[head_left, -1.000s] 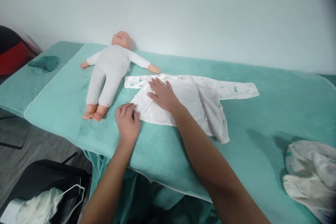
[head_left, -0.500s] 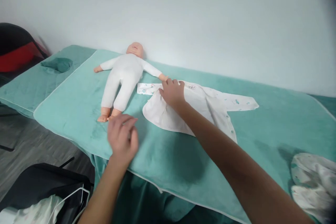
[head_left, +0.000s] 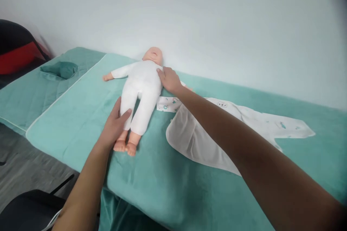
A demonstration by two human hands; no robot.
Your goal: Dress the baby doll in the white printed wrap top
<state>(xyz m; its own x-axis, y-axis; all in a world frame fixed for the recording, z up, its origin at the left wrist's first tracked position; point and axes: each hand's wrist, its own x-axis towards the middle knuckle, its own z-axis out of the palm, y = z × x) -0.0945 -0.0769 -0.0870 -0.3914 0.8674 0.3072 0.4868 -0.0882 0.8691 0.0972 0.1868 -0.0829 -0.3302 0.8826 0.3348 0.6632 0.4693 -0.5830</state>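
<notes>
A baby doll [head_left: 145,79] in a white body suit lies on its back, head toward the wall. My left hand [head_left: 115,122] is at its lower leg, thumb over the front and fingers along the outer side. My right hand [head_left: 170,79] grips the doll at the shoulder and upper arm on the right, thumb on the chest. Beneath my right forearm a white baby shirt [head_left: 197,133] with small printed sleeves is spread flat. The forearm hides part of it, and the doll's arm on that side is mostly covered.
A green padded table [head_left: 81,115] carries doll and shirt, close against a white wall [head_left: 173,14]. At its left end lies a green section with a hole [head_left: 61,70]. Black chairs stand at far left [head_left: 16,39] and lower left [head_left: 29,209].
My right hand has left the shirt and gone to the doll's shoulder. My left hand has moved from near the feet onto its leg. The view has shifted closer.
</notes>
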